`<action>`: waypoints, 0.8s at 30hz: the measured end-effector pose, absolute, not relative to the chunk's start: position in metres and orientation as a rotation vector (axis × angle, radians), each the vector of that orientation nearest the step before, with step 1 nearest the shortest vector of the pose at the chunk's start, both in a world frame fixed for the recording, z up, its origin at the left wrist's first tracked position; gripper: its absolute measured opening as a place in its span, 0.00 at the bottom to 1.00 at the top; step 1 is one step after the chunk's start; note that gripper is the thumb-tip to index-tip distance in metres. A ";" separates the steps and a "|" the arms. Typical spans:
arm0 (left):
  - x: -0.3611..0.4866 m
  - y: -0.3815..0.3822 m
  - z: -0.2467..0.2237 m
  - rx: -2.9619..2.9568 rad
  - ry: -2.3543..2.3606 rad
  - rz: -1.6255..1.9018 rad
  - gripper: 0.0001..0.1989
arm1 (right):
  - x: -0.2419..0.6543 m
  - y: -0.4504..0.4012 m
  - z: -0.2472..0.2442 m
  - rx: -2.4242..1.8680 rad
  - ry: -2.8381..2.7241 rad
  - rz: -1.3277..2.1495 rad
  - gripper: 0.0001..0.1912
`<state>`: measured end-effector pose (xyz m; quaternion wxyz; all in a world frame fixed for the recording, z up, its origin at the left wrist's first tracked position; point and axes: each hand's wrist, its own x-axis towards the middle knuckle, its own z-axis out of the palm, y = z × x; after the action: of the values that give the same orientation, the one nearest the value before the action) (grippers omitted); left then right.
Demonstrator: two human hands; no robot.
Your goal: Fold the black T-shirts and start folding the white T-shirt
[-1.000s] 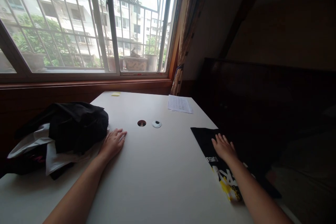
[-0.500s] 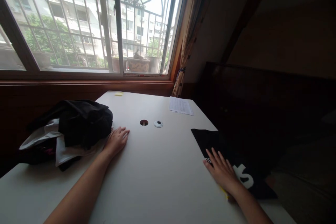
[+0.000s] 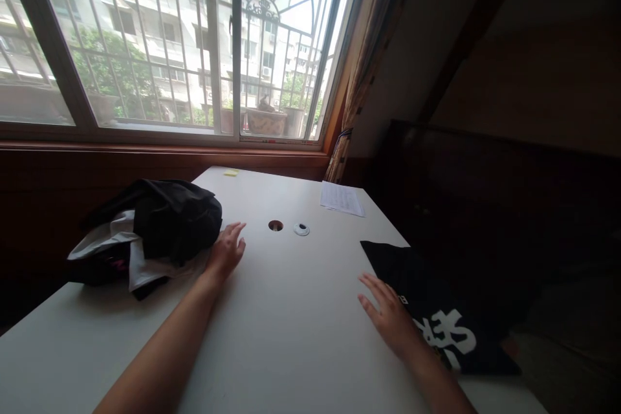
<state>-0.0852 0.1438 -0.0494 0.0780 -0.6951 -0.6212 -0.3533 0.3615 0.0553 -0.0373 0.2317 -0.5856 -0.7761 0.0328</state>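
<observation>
To the left on the white table [image 3: 291, 323] lies a crumpled heap of black and white clothes [image 3: 177, 220]. My left hand [image 3: 228, 251] is beside the heap's right edge, fingers apart, holding nothing. On the right lies a flat, dark folded garment [image 3: 466, 291] with large white lettering, partly hanging in shadow toward the table's right edge. Over its left border is my right hand [image 3: 388, 317], open with the fingers stretched out. Whether that hand touches the cloth, I cannot tell. My right forearm covers part of the lettering.
Printed sheets of paper [image 3: 342, 199] lie at the far right corner, a yellow sticky note [image 3: 231, 173] at the far left. Mid-table are a round cable hole [image 3: 275, 226] and its loose cover [image 3: 301, 229]. Behind stand a barred window [image 3: 194, 45] and a tied curtain [image 3: 352, 90].
My right hand has shifted left off the middle of the dark garment, showing more lettering. The left hand has turned and its fingers have lifted a little. The view has swung slightly left.
</observation>
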 end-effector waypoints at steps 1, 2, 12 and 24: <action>-0.084 0.140 -0.040 -2.032 -1.844 -1.102 0.23 | 0.350 0.056 -0.038 -1.549 -2.118 0.057 0.24; -0.083 0.135 -0.031 -1.975 -1.823 -1.139 0.23 | 0.340 0.057 -0.039 -1.497 -2.102 0.028 0.22; -0.100 0.104 0.019 -1.553 -1.928 -0.952 0.31 | 0.321 0.059 -0.057 -1.330 -2.016 0.063 0.15; -0.122 0.122 -0.015 -1.842 -2.019 -0.820 0.19 | 0.322 0.058 -0.050 -1.374 -1.887 0.344 0.13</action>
<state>-0.1220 0.1216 -0.0145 0.1435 -0.6388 -0.7004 -0.2842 0.3220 0.0580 -0.0505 0.3810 -0.5384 -0.7394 0.1347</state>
